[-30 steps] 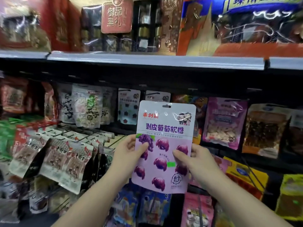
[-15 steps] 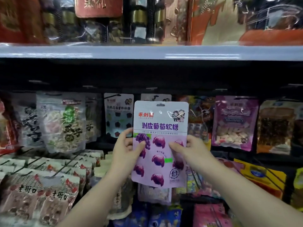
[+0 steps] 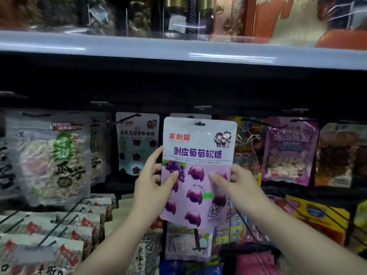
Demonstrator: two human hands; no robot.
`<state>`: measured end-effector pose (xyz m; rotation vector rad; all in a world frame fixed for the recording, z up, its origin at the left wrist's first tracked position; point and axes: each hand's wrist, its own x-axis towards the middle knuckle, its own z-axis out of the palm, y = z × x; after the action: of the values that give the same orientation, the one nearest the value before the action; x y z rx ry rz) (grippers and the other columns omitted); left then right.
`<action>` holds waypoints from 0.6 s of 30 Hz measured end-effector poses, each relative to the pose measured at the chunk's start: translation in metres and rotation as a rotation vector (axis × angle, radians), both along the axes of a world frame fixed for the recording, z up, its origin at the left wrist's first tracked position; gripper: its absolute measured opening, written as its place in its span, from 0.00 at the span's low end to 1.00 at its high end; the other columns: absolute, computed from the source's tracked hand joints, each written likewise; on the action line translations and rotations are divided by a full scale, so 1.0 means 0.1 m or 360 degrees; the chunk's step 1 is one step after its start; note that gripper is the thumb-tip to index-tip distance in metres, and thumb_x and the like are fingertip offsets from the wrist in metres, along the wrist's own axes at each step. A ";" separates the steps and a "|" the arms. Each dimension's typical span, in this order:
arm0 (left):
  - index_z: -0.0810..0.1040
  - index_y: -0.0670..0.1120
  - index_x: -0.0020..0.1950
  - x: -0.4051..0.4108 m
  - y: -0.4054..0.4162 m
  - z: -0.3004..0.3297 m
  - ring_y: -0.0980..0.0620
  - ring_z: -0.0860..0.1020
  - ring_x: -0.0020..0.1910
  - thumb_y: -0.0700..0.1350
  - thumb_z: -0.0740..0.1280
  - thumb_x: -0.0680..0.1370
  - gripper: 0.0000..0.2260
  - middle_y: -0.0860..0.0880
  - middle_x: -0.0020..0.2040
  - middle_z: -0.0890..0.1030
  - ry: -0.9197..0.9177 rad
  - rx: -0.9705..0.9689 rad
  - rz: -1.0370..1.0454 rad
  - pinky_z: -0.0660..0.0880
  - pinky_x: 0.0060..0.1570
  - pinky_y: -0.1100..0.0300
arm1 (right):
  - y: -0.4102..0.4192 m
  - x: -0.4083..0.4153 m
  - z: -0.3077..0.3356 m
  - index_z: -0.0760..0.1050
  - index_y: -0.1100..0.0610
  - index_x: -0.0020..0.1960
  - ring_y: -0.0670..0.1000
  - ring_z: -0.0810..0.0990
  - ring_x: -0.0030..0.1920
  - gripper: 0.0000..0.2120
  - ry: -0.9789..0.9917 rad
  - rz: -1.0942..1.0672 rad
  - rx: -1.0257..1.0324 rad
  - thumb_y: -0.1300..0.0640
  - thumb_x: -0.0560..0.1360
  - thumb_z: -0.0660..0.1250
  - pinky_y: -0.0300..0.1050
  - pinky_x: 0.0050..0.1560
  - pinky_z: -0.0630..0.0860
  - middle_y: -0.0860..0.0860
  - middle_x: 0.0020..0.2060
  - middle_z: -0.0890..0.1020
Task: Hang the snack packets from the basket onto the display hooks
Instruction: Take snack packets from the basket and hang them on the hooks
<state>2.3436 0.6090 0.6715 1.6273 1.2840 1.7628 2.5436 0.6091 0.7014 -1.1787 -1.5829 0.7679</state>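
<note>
Forearms come up from the bottom corners of the view, and your two hands meet at the middle of the purple grape-candy packet (image 3: 198, 169). Your left hand (image 3: 153, 187) grips its left edge, thumb flat across the printed front and the other fingers curled behind. Your right hand (image 3: 236, 185) pinches the right edge the same way, thumb on the front. Since a second ago you have raised the packet and carried it closer to the rack, so it now stands upright and square, no longer tipped. Its hang hole (image 3: 199, 124) sits level with the top row of hung packets, right in front of a pale packet (image 3: 190, 116) of which only the top edge shows behind it. To my eye that puts you at the threading step: the hole looks lined up, but the hook itself is hidden, so I cannot tell whether it has gone through. Further back, the white flower-print packet (image 3: 137, 143) hangs to the left and the pink packet (image 3: 288, 151) to the right, under the grey shelf edge (image 3: 178, 50).
</note>
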 end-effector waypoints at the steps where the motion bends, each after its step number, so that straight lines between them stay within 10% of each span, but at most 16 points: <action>1: 0.63 0.64 0.72 -0.01 0.01 -0.01 0.46 0.82 0.44 0.45 0.71 0.76 0.30 0.50 0.49 0.80 0.0007 -0.0004 0.0003 0.81 0.41 0.46 | 0.00 -0.01 0.00 0.78 0.54 0.50 0.47 0.82 0.48 0.06 0.0004 0.0011 0.0000 0.52 0.75 0.69 0.46 0.51 0.79 0.48 0.45 0.84; 18: 0.61 0.70 0.66 0.02 -0.08 -0.01 0.50 0.82 0.41 0.43 0.71 0.75 0.31 0.58 0.47 0.81 0.0019 0.0149 -0.0036 0.81 0.38 0.47 | -0.02 -0.02 -0.05 0.76 0.47 0.50 0.42 0.82 0.48 0.05 0.0185 0.0020 0.0063 0.53 0.75 0.69 0.41 0.47 0.78 0.43 0.45 0.84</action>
<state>2.3457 0.6013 0.6709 1.6985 1.1995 1.8274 2.5413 0.6076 0.6968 -1.0774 -1.5039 0.7959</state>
